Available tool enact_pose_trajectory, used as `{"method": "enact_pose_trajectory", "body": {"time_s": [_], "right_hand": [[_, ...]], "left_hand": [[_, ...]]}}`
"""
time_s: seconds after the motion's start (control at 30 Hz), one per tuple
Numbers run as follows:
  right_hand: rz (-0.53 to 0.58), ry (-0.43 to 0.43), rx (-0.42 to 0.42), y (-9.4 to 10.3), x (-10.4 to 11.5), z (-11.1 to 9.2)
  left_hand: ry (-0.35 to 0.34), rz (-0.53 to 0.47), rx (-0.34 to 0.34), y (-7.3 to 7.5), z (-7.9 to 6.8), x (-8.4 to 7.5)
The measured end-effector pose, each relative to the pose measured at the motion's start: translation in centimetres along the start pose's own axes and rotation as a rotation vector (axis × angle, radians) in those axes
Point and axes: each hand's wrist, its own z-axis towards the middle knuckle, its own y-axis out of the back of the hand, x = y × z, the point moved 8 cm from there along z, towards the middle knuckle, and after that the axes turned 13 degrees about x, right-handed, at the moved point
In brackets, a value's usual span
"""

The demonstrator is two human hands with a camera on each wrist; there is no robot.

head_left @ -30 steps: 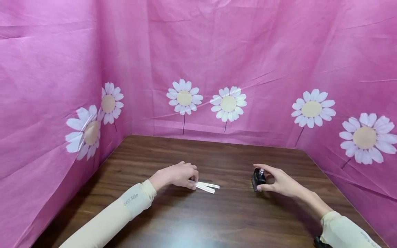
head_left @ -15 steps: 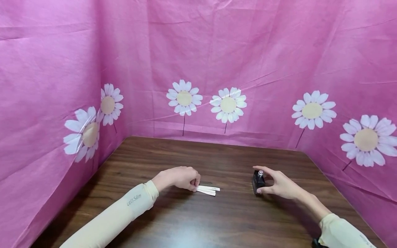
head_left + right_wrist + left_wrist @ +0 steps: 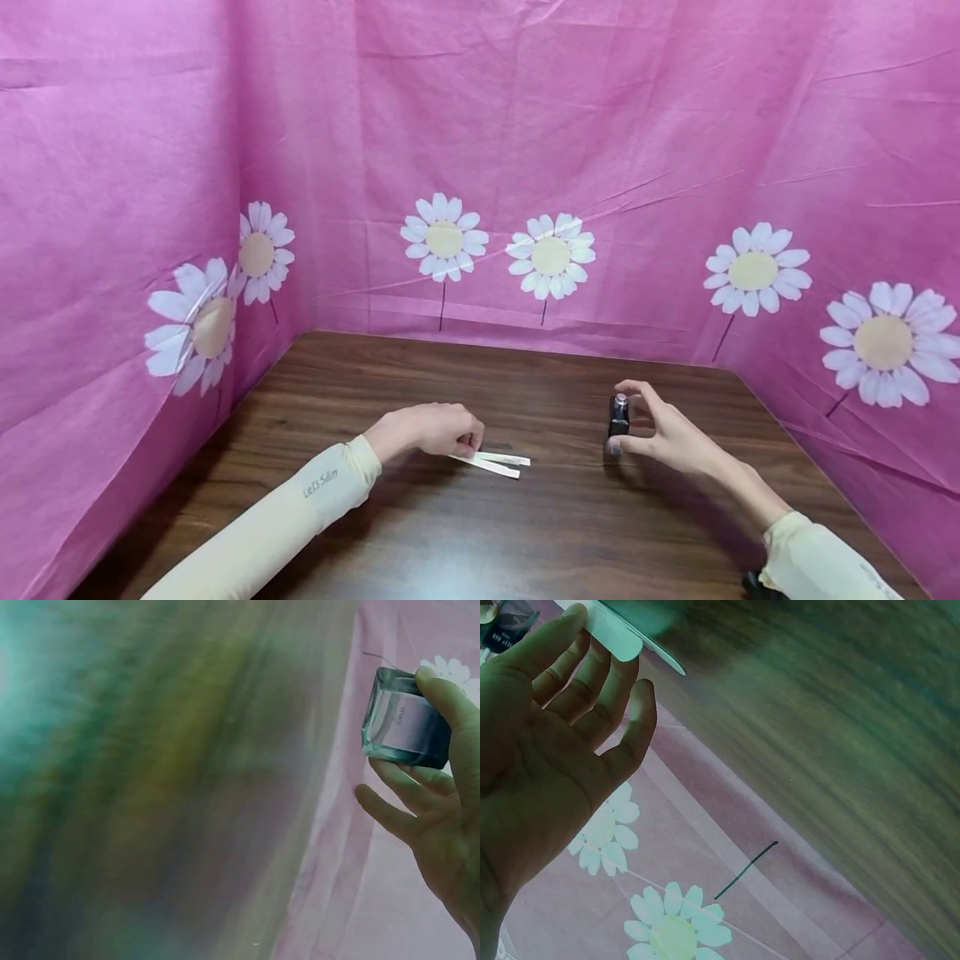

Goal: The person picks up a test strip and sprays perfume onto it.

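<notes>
My left hand (image 3: pixel 437 428) pinches a few narrow white paper strips (image 3: pixel 501 469) between thumb and fingers, close over the table. Their free ends point right and fan apart in a narrow V. In the left wrist view, one strip (image 3: pixel 617 637) shows a rounded end near the fingertips, and the others lie partly behind it. To the right, my right hand (image 3: pixel 681 443) grips a small dark glass perfume bottle (image 3: pixel 618 419) between thumb and fingers. The bottle stands upright, its silver spray neck bare on top. In the right wrist view, a pale label shows on the bottle (image 3: pixel 409 729).
A dark wood-grain table (image 3: pixel 480 533) lies under both hands. Pink cloth (image 3: pixel 480 108) printed with white daisies hangs at the back and both sides, right against the table edges. Something black (image 3: pixel 761 585) shows beneath the right sleeve.
The bottle in my right hand has turned, showing a narrower side, and shifted slightly left. The strips in my left hand have changed their spread, with ends now showing left of the fingertips.
</notes>
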Motion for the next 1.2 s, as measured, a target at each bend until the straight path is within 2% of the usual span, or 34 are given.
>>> {"method": "enact_pose_trajectory", "body": {"time_s": [0.1,0.2,0.3,0.47,0.63,0.77,0.97,1.2], "right_hand": [[0.017,-0.028,-0.033,0.4,0.3,0.3],[0.008,-0.036,-0.071,0.8,0.8,0.8],[0.038,-0.013,-0.098,1.0,1.5,1.4],[0.138,0.056,-0.121,1.4,4.1,1.8],[0.216,0.089,-0.129,1.7,5.6,2.2],[0.224,0.116,-0.150,2.0,6.5,2.6],[0.214,0.120,-0.194,2.0,7.5,3.2],[0.339,0.205,-0.194,1.5,8.2,4.9]], "left_hand": [[-0.009,0.008,-0.008,0.3,0.1,0.0],[-0.021,0.009,-0.053,1.0,0.0,0.0],[-0.019,0.008,-0.121,2.2,-0.2,0.0],[-0.033,-0.024,-0.243,4.3,-0.6,0.2],[-0.078,-0.137,-0.359,5.7,-0.7,0.7],[-0.091,-0.271,-0.452,6.5,-0.8,1.5],[-0.047,-0.389,-0.559,7.6,-1.0,2.6],[-0.016,-0.474,-0.664,8.6,-0.9,2.8]]}}
